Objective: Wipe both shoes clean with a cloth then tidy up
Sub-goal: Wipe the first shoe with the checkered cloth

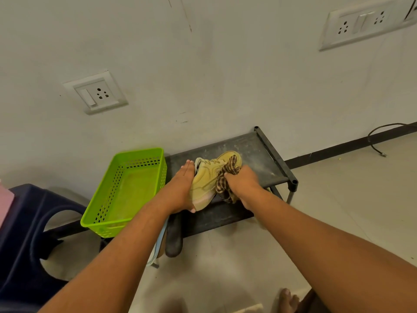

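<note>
Head view. Both hands work at the dusty black metal rack (255, 147), which stands against the wall.

Left hand (182, 188): fingers straight and together, laid flat against the left flank of the tan lace-up sports shoe (206, 177). The thumb touches the pale sole at the shoe's near end. This hand steadies the shoe and does not wrap it.

Right hand (242, 181): fingers curled tight round a bunched brown-and-cream checked cloth (226, 177) and pressing it onto the right flank of the shoe.

Position of the shoe: on the rack's top shelf, near its middle, between the two hands and touching both.

Long axis: diagonal on the shelf, from the rack's front edge at the left thumb to the wall side at the right. The laces and rounded far end suggest the toe points toward the wall and to the right. The cloth covers part of that end, so this is a judgement.

Both hands are equally close. The cloth hand lies on the rack's right-hand side, so the wiping stroke probably runs along the diagonal.

A lime-green perforated plastic basket (137, 152) sits on the rack's left end, just beside the left hand. A dark sole-shaped item (173, 238) shows under the rack's front edge. Whether it is the second shoe cannot be told.
</note>
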